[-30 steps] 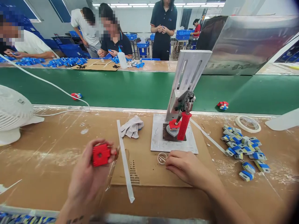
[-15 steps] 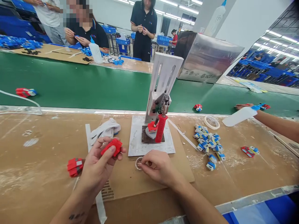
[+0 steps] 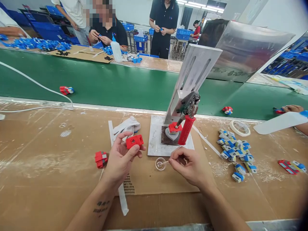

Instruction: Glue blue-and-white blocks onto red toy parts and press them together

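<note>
Between the thumb and fingers of my left hand (image 3: 121,162) is a red plastic toy part (image 3: 134,141), its face with a dark hole turned up. My right hand (image 3: 189,165) pinches a thin pale stick (image 3: 166,162), whose tip reaches into a small clear cup (image 3: 159,164) on the cardboard sheet (image 3: 168,183). Just behind the cup stands a toggle clamp press with a red handle (image 3: 187,130). Under its plunger sits another red part (image 3: 175,127). A red and grey toy piece (image 3: 101,159) lies left of my left hand.
Right of the press are a pile of blue and white pieces (image 3: 234,146), a tape roll (image 3: 240,127) and a white bottle (image 3: 280,123). A white glove (image 3: 127,126) lies behind my left hand. Across the green belt (image 3: 115,83), people handle small blue parts.
The view has swung left, so everything sits further right. The red part in my left hand has turned, showing its hole. My right hand has drawn off the cup, and its stick now shows.
</note>
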The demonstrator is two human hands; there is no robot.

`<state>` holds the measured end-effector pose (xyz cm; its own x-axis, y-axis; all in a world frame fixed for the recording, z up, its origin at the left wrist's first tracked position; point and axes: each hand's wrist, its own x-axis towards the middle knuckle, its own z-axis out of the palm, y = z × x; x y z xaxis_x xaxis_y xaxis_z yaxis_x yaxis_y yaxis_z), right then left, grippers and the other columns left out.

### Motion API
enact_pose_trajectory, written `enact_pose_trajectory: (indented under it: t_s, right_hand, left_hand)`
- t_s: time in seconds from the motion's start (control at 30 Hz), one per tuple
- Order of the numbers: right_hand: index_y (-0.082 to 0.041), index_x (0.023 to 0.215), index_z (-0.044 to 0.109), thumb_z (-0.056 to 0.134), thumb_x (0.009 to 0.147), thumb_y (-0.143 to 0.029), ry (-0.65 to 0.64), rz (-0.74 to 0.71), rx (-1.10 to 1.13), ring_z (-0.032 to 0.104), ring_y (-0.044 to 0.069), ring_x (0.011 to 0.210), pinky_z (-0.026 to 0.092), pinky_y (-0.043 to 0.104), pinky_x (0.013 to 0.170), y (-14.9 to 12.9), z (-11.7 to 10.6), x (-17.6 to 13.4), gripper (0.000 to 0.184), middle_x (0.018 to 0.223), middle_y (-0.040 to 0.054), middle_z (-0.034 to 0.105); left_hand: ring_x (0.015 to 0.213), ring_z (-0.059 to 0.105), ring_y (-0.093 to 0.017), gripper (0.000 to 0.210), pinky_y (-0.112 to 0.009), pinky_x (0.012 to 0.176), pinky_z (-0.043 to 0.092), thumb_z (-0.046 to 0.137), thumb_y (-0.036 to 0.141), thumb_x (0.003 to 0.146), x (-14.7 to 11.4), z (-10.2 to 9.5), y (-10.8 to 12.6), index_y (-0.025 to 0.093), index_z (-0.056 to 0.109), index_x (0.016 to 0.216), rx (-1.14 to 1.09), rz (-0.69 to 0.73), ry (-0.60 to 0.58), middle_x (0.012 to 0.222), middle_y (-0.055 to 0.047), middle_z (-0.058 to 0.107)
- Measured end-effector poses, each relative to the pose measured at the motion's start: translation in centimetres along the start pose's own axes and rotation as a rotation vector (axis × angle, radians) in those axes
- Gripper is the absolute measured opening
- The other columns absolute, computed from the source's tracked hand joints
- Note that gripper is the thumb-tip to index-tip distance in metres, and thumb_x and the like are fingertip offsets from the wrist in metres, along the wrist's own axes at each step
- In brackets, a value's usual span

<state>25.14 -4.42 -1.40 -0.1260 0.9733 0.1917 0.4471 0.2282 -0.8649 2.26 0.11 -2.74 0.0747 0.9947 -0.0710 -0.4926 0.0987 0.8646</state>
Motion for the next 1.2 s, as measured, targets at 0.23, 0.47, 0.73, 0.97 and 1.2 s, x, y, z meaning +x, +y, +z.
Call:
enact_pose_trajectory:
  t_s: [0.23, 0.47, 0.73, 0.97, 1.2]
  right_hand:
    - [-0.015, 0.073, 0.062, 0.062, 0.083, -0.018, -0.037, 0.051, -0.047, 0.048, 0.007, 0.054, 0.037, 0.020, 0.050, -0.6, -0.5, 0.1, 0.011, 0.066, 0.0013, 0.063]
    - [-0.022, 0.080, 0.057, 0.070, 0.087, -0.020, 0.079, -0.013, 0.227, 0.057, 0.009, 0.068, 0.044, 0.020, 0.057, 0.8, -0.8, -1.2, 0.015, 0.077, -0.0017, 0.063]
    - [-0.020, 0.080, 0.056, 0.072, 0.087, -0.014, 0.251, -0.097, 0.447, 0.058, 0.007, 0.069, 0.043, 0.016, 0.057, 0.7, -1.2, -1.1, 0.018, 0.077, -0.0021, 0.064]
    - [-0.020, 0.080, 0.057, 0.073, 0.087, -0.017, 0.317, -0.061, 0.538, 0.055, 0.010, 0.067, 0.039, 0.020, 0.054, 0.8, -0.6, -1.1, 0.017, 0.078, 0.0002, 0.063]
    - [-0.020, 0.079, 0.058, 0.074, 0.086, -0.019, 0.328, -0.082, 0.611, 0.053, 0.009, 0.064, 0.036, 0.019, 0.051, 0.2, -0.6, -1.2, 0.017, 0.077, 0.0010, 0.063]
  left_hand:
    - [0.082, 0.072, -0.013, 0.057, -0.017, 0.075, 0.058, 0.092, 0.019, 0.064, 0.4, -0.4, -0.2, 0.020, 0.059, 0.110, -0.002, 0.007, 0.051, 0.097, -0.003, 0.071]
    - [0.076, 0.068, -0.015, 0.047, -0.022, 0.065, 0.055, 0.090, 0.036, 0.067, 0.0, 0.1, 0.2, 0.017, 0.055, 0.092, -0.022, -0.047, 0.045, 0.086, -0.003, 0.069]
    - [0.067, 0.065, -0.014, 0.037, -0.023, 0.062, 0.049, 0.067, 0.048, 0.090, -0.8, 1.4, 0.4, 0.021, 0.044, 0.102, -0.163, -0.278, -0.131, 0.097, -0.006, 0.071]
    - [0.045, 0.057, -0.009, 0.034, -0.018, 0.046, 0.038, 0.051, 0.057, 0.097, -1.3, 1.5, 0.1, 0.027, 0.042, 0.108, -0.107, -0.303, -0.138, 0.093, -0.001, 0.069]
    - [0.056, 0.054, -0.007, 0.041, -0.020, 0.052, 0.048, 0.077, 0.038, 0.084, -2.0, 1.2, -0.6, 0.024, 0.055, 0.115, 0.315, -0.128, -0.293, 0.086, 0.000, 0.061]
